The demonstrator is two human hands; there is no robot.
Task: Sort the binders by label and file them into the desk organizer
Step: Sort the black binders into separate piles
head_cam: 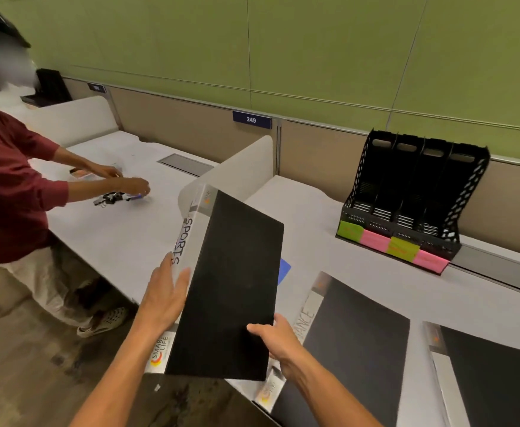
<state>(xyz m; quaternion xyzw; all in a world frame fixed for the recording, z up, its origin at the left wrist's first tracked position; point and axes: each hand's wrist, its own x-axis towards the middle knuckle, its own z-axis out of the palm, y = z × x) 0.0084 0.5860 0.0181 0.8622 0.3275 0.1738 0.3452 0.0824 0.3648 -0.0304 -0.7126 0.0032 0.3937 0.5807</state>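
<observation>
I hold a black binder (234, 285) with a white spine reading SPORTS lifted above the desk's front edge. My left hand (164, 295) presses flat against its spine with straight fingers. My right hand (275, 339) grips its lower right edge, thumb on the cover. Two more black binders lie flat on the desk: one with a spine ending in "ANCE" (351, 346) and another (493, 377) at the far right. The black desk organizer (413, 192) with several slots stands at the back right, with green and pink sticky labels (391, 246) along its front.
A white divider panel (237, 171) separates my desk (360, 282) from the neighbouring one, where a person in a red shirt (9, 186) handles small items. A blue card (285, 269) peeks out behind the held binder. A beige partition runs along the back.
</observation>
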